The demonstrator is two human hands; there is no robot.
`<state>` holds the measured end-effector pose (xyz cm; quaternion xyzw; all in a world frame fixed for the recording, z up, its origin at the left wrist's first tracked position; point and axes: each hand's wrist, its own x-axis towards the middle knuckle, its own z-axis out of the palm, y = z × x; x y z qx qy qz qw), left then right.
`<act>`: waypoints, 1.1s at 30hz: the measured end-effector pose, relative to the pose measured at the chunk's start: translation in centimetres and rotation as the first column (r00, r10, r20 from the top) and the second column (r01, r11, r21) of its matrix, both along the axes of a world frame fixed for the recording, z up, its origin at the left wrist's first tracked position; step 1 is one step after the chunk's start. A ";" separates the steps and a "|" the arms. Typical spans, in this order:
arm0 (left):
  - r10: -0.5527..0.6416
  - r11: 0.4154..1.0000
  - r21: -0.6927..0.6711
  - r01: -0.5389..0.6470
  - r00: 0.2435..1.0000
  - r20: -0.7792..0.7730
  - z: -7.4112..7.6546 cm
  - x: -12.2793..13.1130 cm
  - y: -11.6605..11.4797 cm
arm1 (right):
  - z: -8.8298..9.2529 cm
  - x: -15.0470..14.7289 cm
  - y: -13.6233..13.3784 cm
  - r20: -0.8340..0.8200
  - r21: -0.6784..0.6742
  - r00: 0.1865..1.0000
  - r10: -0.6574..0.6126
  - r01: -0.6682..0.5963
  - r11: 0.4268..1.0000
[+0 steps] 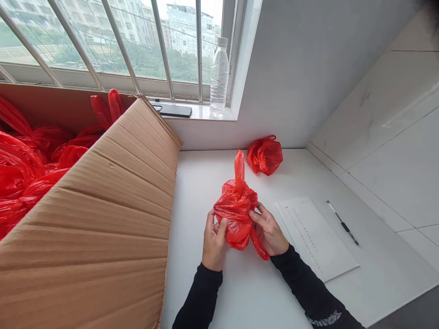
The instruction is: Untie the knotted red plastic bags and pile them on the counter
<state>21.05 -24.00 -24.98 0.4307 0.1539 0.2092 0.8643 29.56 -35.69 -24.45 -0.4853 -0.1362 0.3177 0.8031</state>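
the held bag (235, 212) sits between the left hand (214, 244) and the right hand (273, 233); a second bag (264, 156) lies behind it on the table (195, 183). the box (126, 196) containing further bags (20, 173) stands left, the paper (317, 237) right, the pen (343, 224) right of the paper. the bottle (219, 77) stands on the windowsill (201, 111) behind.

Vivid red is flashed by the held bag (235, 205), and red is matched by the bag behind (265, 155)! Brown, striped with creases, is shown by the carton (103, 205); white by the table (202, 178); black by 2 sleeves (202, 297), 1 printed in grey.
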 end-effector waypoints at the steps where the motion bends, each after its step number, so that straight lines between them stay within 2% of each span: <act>1: -0.026 1.000 -0.015 0.026 1.000 0.010 0.0 0.0 -0.1 | 0.0 0.1 0.0 -0.004 0.004 1.000 -0.014 0.014 1.000; 5: -0.113 0.993 -0.017 0.114 0.992 0.051 0.1 0.0 -0.4 | -0.1 0.4 -0.2 -0.024 0.004 0.998 -0.063 0.063 0.998; 9: -0.095 0.995 -0.006 0.095 0.994 0.054 -0.1 0.1 -0.5 | 0.0 0.4 -0.2 -0.046 0.006 0.996 -0.079 0.079 0.997; 16: -0.084 0.996 0.002 0.084 0.996 -0.026 -0.3 0.1 -0.2 | -0.1 0.5 -0.1 -0.058 0.019 0.993 -0.099 0.101 0.995; 22: -0.010 1.000 -0.007 0.009 0.997 -0.074 -0.5 0.3 0.1 | -0.2 0.1 0.0 -0.048 0.027 0.997 -0.053 0.054 0.998; 28: -0.088 0.996 0.008 0.088 0.996 -0.025 0.1 0.0 -0.3 | -0.2 0.3 -0.1 -0.051 0.036 0.997 -0.065 0.067 0.997; 33: -0.060 0.998 0.017 0.061 0.998 -0.018 -0.2 0.2 -0.3 | -0.1 0.1 0.0 -0.046 0.037 0.998 -0.035 0.037 0.999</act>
